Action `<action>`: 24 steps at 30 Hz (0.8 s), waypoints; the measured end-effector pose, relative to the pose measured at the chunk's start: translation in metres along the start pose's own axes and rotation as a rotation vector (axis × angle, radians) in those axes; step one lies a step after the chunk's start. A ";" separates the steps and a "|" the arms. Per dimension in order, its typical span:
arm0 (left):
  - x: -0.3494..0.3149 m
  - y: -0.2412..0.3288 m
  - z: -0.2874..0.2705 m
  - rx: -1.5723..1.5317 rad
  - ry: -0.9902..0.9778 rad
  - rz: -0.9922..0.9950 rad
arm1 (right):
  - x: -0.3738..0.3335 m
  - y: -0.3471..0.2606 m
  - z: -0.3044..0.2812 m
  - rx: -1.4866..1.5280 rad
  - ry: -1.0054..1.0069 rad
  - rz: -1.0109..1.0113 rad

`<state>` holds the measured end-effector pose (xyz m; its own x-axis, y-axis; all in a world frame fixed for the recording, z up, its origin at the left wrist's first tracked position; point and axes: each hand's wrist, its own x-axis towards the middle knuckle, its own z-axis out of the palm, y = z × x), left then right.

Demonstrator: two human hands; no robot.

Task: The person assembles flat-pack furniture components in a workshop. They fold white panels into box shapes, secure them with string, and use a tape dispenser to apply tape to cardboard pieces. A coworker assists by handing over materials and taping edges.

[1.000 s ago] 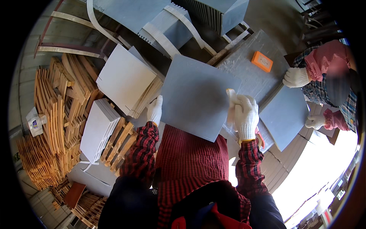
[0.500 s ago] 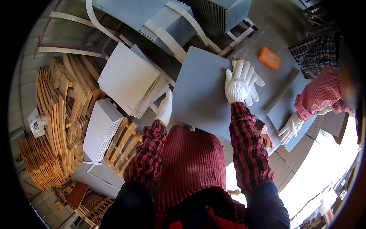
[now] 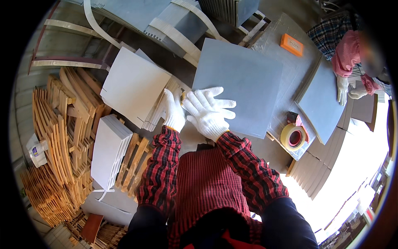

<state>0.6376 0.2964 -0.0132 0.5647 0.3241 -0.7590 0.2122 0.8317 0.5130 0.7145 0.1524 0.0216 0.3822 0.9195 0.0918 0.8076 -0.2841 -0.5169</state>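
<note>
A square grey-blue sheet point(image 3: 242, 83) lies flat before me. My right hand point(image 3: 205, 118), in a white knitted glove, is over its near left part. Beneath the fingers is what looks like a loose white glove point(image 3: 226, 103), its fingers sticking out to the right and a yellowish edge showing at my fingertips. My left hand point(image 3: 174, 113), also gloved, is just off the sheet's left edge, fingers stretched and apart, holding nothing visible. A leaning pile of pale sheets point(image 3: 134, 85) stands beside it on the left.
At the right are an orange box point(image 3: 292, 45), a tape dispenser point(image 3: 295, 135) and another stack of grey sheets point(image 3: 321, 99), with a co-worker's gloved hand point(image 3: 342, 89) at its edge. Wooden pallets point(image 3: 56, 137) and white panels point(image 3: 110, 151) stand left. Strapped grey panels point(image 3: 176, 27) are at the back.
My right hand has swept across the sheet from its far right side to the near left, carrying the loose glove. The tape dispenser is now uncovered. The co-worker's hands have moved farther back.
</note>
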 end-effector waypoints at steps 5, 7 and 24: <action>-0.012 0.006 0.015 0.289 -0.108 -0.071 | -0.087 0.025 -0.031 -0.150 -0.059 0.106; -0.004 -0.001 -0.001 0.393 -0.153 -0.058 | -0.097 0.056 -0.037 -0.250 0.064 0.273; -0.023 0.013 0.031 0.369 -0.132 -0.088 | -0.081 0.002 -0.020 -0.099 0.124 0.119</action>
<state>0.6516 0.2854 0.0234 0.6243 0.1776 -0.7608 0.5230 0.6284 0.5758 0.6939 0.0722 0.0305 0.5252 0.8390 0.1425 0.7914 -0.4199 -0.4444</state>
